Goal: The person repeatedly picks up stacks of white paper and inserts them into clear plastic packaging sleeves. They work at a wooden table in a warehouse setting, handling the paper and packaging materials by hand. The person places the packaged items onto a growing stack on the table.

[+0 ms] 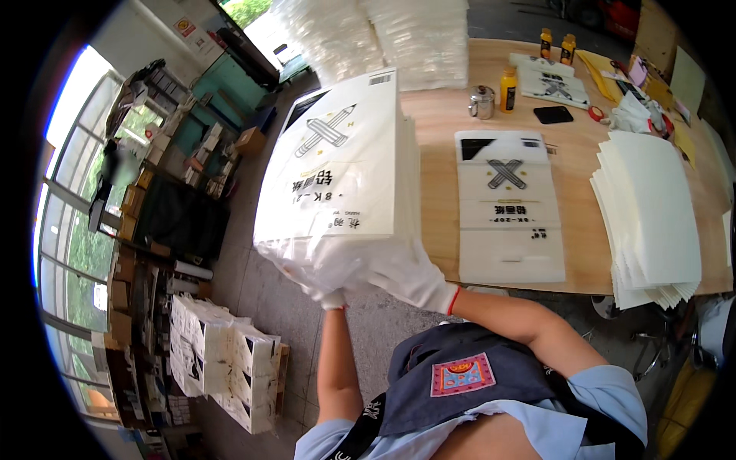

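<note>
I see a white stack, upper center, and flat bag, right, printed in dark characters. A sign shows upper left.

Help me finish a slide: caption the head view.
Gloved left hand and right hand hold a stack of printed packs by a wooden table.

Head view: wide fisheye, worn on person's head, looking steeply down and forward. Apron very near, at lower edge. Left hand and right hand near, around middle. Counter seen from above at right, floor lower down, windows far at left. Straight edges bend toward dark rim.
</note>
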The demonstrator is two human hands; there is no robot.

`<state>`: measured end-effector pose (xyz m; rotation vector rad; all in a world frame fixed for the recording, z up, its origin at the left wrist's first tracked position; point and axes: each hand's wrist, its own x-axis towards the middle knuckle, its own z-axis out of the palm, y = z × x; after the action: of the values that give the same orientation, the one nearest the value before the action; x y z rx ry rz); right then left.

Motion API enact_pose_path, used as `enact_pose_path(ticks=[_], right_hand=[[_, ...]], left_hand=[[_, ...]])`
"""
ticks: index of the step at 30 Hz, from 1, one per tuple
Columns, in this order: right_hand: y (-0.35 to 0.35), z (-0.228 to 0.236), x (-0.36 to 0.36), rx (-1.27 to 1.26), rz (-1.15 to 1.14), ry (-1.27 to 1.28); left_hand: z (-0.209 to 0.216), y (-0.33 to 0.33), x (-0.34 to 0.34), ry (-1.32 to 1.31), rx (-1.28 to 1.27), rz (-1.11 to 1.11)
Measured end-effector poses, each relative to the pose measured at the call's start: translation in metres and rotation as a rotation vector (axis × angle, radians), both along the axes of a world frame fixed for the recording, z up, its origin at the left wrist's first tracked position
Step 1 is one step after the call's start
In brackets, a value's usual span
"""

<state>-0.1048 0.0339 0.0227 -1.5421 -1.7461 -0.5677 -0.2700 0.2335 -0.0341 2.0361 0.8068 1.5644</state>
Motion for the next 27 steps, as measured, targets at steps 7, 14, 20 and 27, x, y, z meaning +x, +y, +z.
enact_pose_path(ticks=[7,14,20,27], right_hand=[[-0.116,-0.057,0.007,-1.124,0.307,0.555],[-0.236,-0.072,0.038,-0.867,-0.278,1.011],[-0.274,-0.059,0.024,-0.721,-0.479,1.181],[-0.287,-0.059,0.018,-0.847,-0.528,1.142]], left_hand=[[-0.116,-0.181,-0.002,0.853,-0.832,-0.485],[-0.021,-0.209,0.155,0.531,-0.200,-0.422],[-0.031,-0.171,0.254,0.961,-0.237,-0.291],[-0.055,-0.174,0.272,0.994,-0.020,-0.274]])
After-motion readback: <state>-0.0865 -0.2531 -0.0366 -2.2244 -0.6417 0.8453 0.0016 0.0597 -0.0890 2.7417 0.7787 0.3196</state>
